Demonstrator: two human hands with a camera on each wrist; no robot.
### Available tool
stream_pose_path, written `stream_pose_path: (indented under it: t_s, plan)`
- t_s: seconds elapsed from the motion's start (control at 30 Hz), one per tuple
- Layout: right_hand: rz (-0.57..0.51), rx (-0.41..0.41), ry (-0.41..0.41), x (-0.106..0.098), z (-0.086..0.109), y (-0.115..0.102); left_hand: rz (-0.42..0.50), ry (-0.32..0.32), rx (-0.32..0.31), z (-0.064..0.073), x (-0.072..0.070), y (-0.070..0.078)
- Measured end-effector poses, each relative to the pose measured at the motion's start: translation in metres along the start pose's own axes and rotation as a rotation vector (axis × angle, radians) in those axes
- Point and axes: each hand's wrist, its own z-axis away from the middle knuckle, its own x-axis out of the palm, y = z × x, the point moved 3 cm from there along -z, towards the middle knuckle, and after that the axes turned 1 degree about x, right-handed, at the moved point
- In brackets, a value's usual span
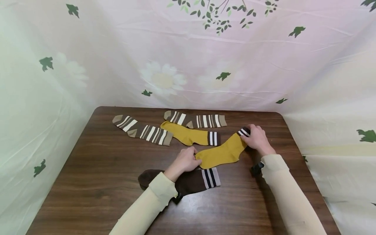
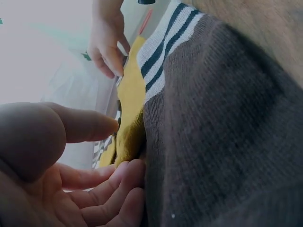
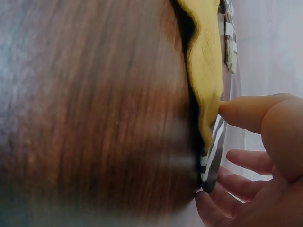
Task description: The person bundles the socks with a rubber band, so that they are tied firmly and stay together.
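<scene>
A mustard yellow sock (image 1: 221,155) lies slantwise near the middle right of the table, its dark, white-striped cuff pointing to the far right. At its toe is my left hand (image 1: 185,160), thumb and fingers on either side of the toe and apart. My right hand (image 1: 258,138) touches the cuff end; in the right wrist view the thumb (image 3: 241,111) meets the yellow fabric and the other fingers spread past the cuff. Beneath my left wrist lies a dark brown sock (image 1: 191,182) with a striped pale cuff, partly hidden by the arm.
Behind, a second yellow sock (image 1: 196,136) lies against a brown-and-white striped sock (image 1: 207,120). Another striped sock (image 1: 149,132) lies at the far left, its cuff by the yellow toe. The wooden table (image 1: 97,182) ends at a printed cloth backdrop (image 1: 188,88).
</scene>
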Motion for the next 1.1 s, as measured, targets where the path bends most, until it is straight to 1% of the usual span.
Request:
stream_pose_path:
  t_s: [0.13, 0.27, 0.37, 0.53, 0.63, 0.73, 1.0, 1.1]
  plan:
    - [-0.011, 0.012, -0.007, 0.0027, -0.0026, 0.0015, -0.017, 0.009, -0.002, -0.0025, 0.0016, -0.0012]
    - [-0.033, 0.020, -0.004, 0.0025, -0.0038, 0.0012, -0.003, -0.005, 0.016, -0.0026, 0.0032, -0.0018]
    - [-0.047, 0.027, -0.012, 0.0005, -0.0040, -0.0008, -0.001, -0.004, 0.013, -0.0014, 0.0030, -0.0021]
    - [-0.073, 0.063, -0.026, -0.0003, -0.0040, -0.0018, -0.002, 0.005, 0.019, -0.0005, 0.0027, -0.0045]
    - [-0.094, 0.088, -0.026, 0.0008, -0.0037, -0.0015, 0.029, 0.020, 0.056, -0.0005, 0.0025, -0.0070]
    - [-0.106, 0.095, -0.031, 0.0012, -0.0033, -0.0028, 0.067, 0.032, 0.081, 0.0003, 0.0013, -0.0090]
    - [-0.114, 0.094, -0.015, -0.0022, -0.0008, -0.0059, 0.191, 0.030, 0.085, 0.0008, -0.0025, -0.0090]
    - [-0.130, 0.097, 0.004, -0.0053, 0.0006, -0.0050, 0.243, 0.029, 0.101, 0.0005, -0.0045, -0.0073]
